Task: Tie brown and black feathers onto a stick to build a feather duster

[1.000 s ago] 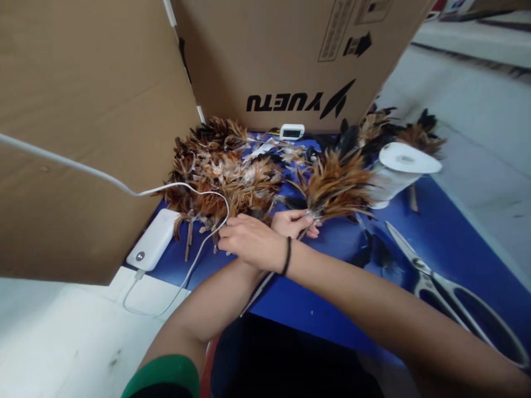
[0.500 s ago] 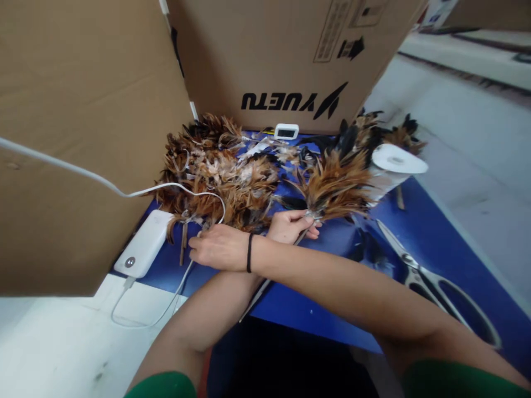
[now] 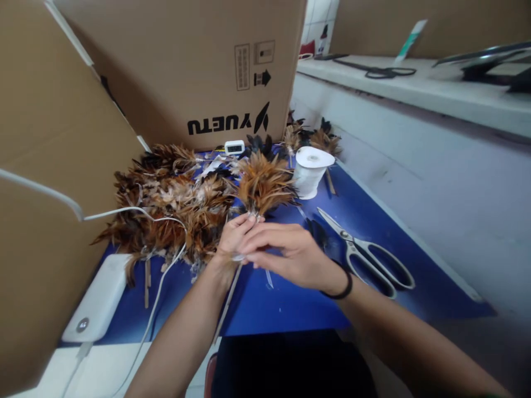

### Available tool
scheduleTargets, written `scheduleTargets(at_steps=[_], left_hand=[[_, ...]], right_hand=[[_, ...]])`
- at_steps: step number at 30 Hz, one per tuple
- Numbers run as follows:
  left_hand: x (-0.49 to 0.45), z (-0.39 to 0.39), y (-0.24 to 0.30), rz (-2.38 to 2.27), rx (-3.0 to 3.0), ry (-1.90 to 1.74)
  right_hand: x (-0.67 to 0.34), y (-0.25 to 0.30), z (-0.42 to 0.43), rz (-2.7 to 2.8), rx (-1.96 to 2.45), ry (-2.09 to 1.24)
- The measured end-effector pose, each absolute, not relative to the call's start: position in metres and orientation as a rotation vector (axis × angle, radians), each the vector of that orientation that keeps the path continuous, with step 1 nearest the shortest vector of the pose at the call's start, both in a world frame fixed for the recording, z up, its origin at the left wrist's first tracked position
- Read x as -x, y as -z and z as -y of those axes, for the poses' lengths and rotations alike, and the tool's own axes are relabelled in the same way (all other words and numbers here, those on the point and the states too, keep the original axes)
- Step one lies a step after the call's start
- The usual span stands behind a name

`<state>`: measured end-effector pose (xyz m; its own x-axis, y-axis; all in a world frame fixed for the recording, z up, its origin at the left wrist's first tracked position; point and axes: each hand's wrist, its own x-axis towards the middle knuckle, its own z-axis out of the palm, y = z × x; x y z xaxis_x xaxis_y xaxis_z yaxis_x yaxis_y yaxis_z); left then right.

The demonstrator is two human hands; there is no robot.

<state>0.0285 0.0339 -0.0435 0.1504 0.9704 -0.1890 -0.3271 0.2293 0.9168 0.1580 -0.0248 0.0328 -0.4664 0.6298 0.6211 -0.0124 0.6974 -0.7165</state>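
My left hand (image 3: 234,237) is closed round the stick of a feather duster (image 3: 265,185), just below its bushy brown and black feathers. The bare wooden stick (image 3: 227,304) slants down towards the table's front edge. Over the left hand's lower side comes my right hand (image 3: 290,251), a dark band on its wrist. Its thumb and fingertips are pinched on a thin whitish strip (image 3: 238,257), partly hidden by the fingers. A white spool (image 3: 307,182) stands upright behind the hands, and large scissors (image 3: 350,239) lie slightly spread to the right.
Brown feather bundles (image 3: 166,204) are heaped at left. A white power bank (image 3: 97,298) with a cable (image 3: 164,276) lies before them. Cardboard (image 3: 166,66) walls the back and left of the blue table (image 3: 286,309). A small digital display (image 3: 234,147) stands at the back.
My right hand has moved back from the far left, across the left forearm, to the duster's stick. The left hand keeps its hold. The view has turned right, showing more of the ledge.
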Motion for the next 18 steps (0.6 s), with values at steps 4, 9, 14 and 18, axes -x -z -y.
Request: scheduleTargets(at_steps=[4,9,14,18], left_hand=[[-0.028,-0.035,0.039,-0.919,-0.717,-1.122],[-0.031,-0.034,0.031,-0.877,-0.575,-1.181],[-0.034,-0.033,0.029,-0.854,-0.546,-1.169],[-0.035,-0.033,0.031,-0.870,-0.524,-1.174]], right_hand=[[-0.199,-0.020,0.019,1.489,0.742,-1.047],[-0.215,-0.003,0.002,0.821,0.755,-1.280],[-0.196,0.015,-0.016,0.550,0.863,-1.536],[-0.179,0.024,-0.024,0.615,0.965,-1.538]])
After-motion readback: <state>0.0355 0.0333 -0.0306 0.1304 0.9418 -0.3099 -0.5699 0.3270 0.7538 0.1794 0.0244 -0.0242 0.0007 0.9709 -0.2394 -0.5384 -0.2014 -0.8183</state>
